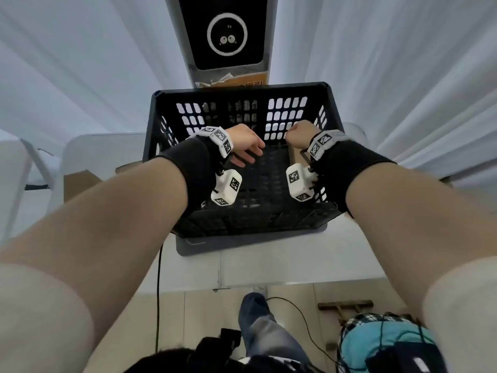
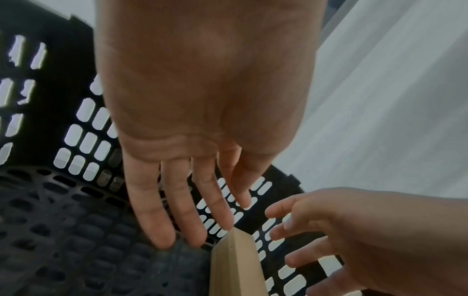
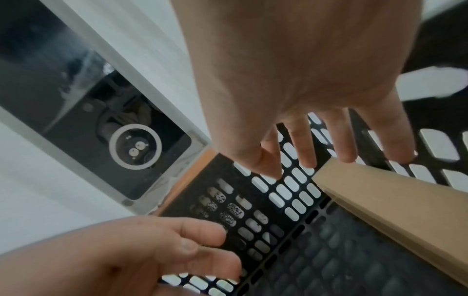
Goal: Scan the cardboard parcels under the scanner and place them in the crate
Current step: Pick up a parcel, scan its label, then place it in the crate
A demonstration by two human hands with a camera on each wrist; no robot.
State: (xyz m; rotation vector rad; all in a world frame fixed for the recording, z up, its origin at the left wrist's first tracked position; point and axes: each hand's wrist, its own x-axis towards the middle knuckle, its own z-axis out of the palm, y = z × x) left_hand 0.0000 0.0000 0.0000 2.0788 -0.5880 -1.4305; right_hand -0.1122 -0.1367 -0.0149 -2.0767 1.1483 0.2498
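A black slotted crate stands on the white table below the scanner, whose dark screen shows a white ring. Inside the crate a flat cardboard parcel stands on edge against the right wall; it also shows as a brown sliver in the head view. My right hand hangs over the parcel's far top corner with straight fingers, and contact is unclear. My left hand hovers over the crate floor beside the parcel, fingers straight, holding nothing.
More brown cardboard lies on the table left of the crate. A white frame stands at the far left. White curtains hang behind. Cables run across the floor by my legs.
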